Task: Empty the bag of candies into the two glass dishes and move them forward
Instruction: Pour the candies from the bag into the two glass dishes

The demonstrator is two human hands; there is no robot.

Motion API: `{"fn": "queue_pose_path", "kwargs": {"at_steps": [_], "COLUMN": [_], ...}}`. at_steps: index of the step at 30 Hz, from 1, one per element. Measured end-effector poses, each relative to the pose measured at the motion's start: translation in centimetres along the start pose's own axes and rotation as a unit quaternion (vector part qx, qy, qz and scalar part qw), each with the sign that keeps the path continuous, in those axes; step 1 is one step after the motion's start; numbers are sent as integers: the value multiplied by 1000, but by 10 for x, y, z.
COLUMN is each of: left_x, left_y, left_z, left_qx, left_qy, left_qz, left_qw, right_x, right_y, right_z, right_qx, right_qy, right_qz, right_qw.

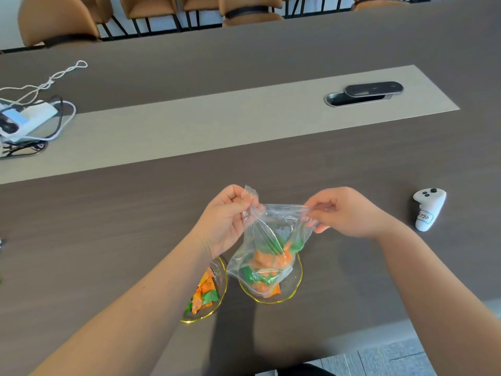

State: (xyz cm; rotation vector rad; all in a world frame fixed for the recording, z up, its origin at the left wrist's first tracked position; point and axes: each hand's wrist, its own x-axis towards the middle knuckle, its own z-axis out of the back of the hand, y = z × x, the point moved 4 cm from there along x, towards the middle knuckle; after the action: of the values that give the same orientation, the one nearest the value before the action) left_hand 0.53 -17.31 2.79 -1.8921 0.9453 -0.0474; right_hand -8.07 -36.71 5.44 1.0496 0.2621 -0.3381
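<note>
Left hand (226, 221) and right hand (343, 213) each pinch a top corner of the clear bag (271, 240), held above the right dish (294, 283) with orange and green candies (267, 263) inside, more candies in the left dish (219, 291), both on the table (108, 226).

The tabletop (135, 218) is dark brown with a wood grain, and a lighter grey strip (189, 123) crosses it from left to right; in this strip sits an oval cable port (363, 96) with its lid slid partly open; at the left edge lie a white power strip (29, 118) and tangled cables (54, 80); two glass dishes with gold rims stand near the front edge, the left dish (217, 302) and the right dish (295, 283) just beside each other, both with orange and green candies; a white controller (428, 210) lies at the right.
</note>
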Motion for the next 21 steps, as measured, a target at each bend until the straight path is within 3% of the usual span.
{"fn": "queue_pose_path", "kwargs": {"at_steps": [21], "left_x": [-17], "left_y": [-21], "left_z": [8], "left_qx": [-97], "left_qy": [27], "left_qz": [3], "left_qw": [995], "right_x": [-6], "right_y": [39], "right_z": [1], "right_qx": [51], "right_qy": [7], "right_qz": [60], "right_qw": [997]}}
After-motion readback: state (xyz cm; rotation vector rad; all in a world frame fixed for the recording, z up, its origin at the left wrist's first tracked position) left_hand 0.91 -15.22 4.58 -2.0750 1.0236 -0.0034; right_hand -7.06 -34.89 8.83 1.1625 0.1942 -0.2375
